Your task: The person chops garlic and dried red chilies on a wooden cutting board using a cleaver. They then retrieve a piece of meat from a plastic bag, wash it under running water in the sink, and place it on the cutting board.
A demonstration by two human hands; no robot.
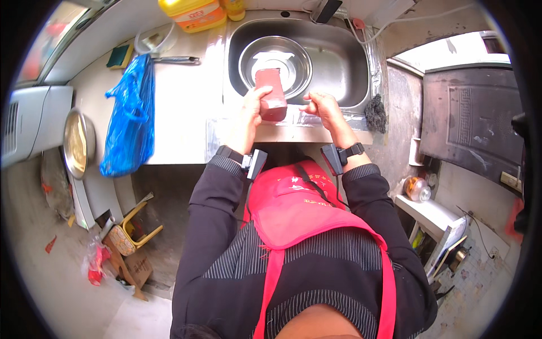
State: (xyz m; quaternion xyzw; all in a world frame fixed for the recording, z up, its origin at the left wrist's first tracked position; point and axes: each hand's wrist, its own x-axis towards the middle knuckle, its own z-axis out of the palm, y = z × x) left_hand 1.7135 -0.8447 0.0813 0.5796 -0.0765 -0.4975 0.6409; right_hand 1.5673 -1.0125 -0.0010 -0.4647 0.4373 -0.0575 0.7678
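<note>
My left hand (pixel 253 105) grips a reddish-brown rectangular block (pixel 271 91), which looks like a sharpening stone, with the thumb laid over its near part. The block is held over the sink's front edge, its far end in front of a round stainless steel basin (pixel 304 63). That basin stands in the left part of a metal sink (pixel 341 63). To the right of the block, apart from it, my right hand (pixel 324 106) hovers by the front rim with fingers partly curled and nothing visible in them.
On the counter (pixel 182 114) at left lie a blue plastic bag (pixel 131 123), a utensil handle (pixel 177 60) partly hidden by it and a sponge (pixel 120 56). A yellow jug (pixel 197 17) stands behind. A dark scrubber (pixel 375 114) hangs at the sink's right corner. A metal bowl (pixel 80 144) is far left.
</note>
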